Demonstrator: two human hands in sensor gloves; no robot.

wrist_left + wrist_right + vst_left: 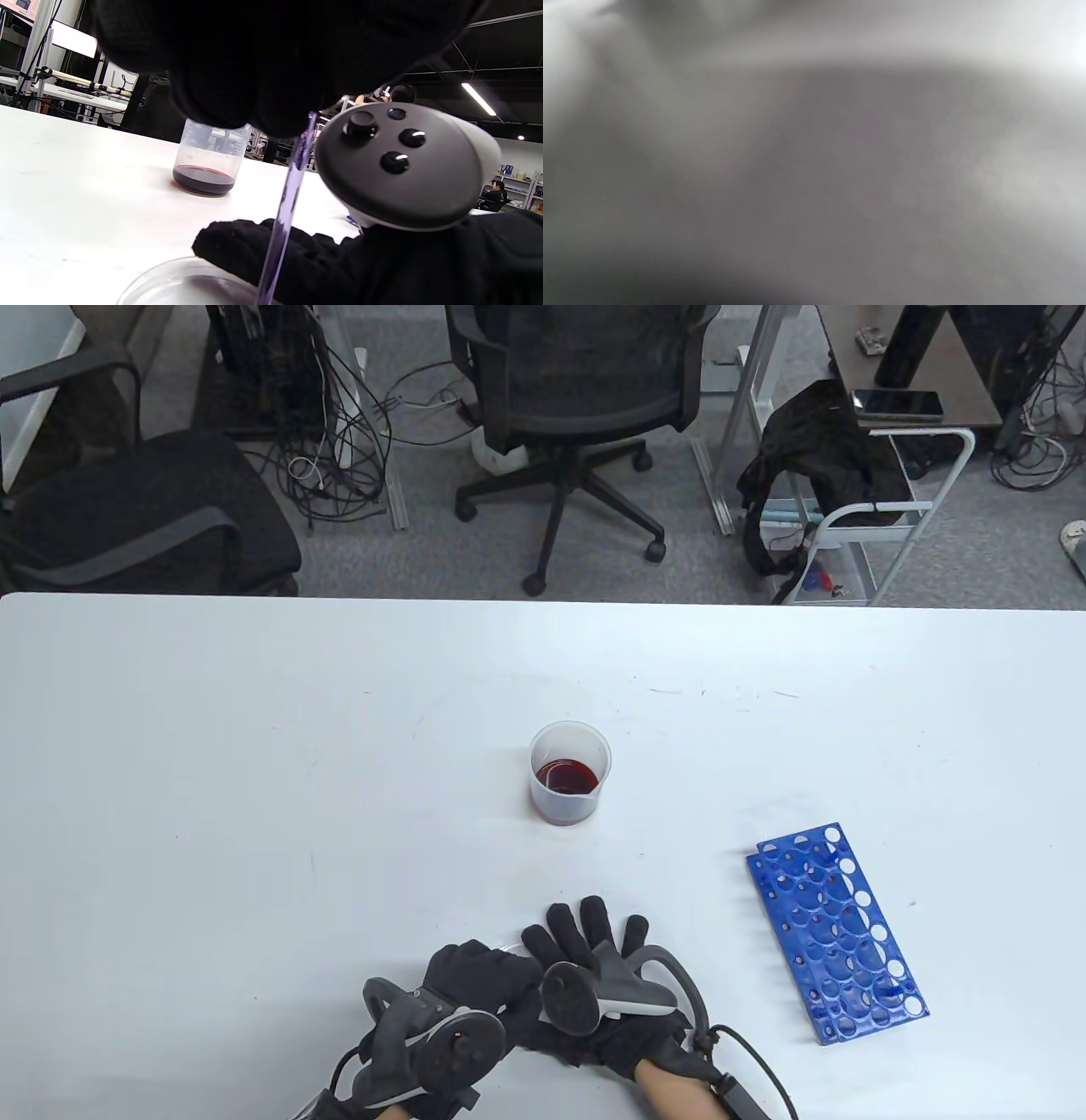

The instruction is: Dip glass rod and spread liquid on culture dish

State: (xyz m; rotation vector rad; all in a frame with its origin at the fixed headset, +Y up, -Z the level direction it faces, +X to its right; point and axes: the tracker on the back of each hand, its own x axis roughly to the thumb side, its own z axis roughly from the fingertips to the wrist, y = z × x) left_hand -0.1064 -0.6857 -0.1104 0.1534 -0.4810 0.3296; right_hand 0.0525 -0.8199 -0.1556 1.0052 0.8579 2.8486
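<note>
My left hand (488, 980) grips a clear glass rod (287, 203); in the left wrist view its fingers (237, 84) close round the rod's top. The rod slants down to a clear culture dish (178, 281) at the table's near edge. In the table view only a sliver of the dish (512, 950) shows between the hands, and the rod is hidden. My right hand (594, 933) lies flat beside the dish with fingers spread, holding nothing; it also shows in the left wrist view (382, 262). A plastic beaker (570, 772) with dark red liquid stands mid-table, apart from both hands, and shows in the left wrist view (210, 161) too.
A blue test-tube rack (836, 933) lies flat to the right of my right hand. The white table (254, 780) ends at a far edge with office chairs and a cart beyond it. The right wrist view is a grey blur.
</note>
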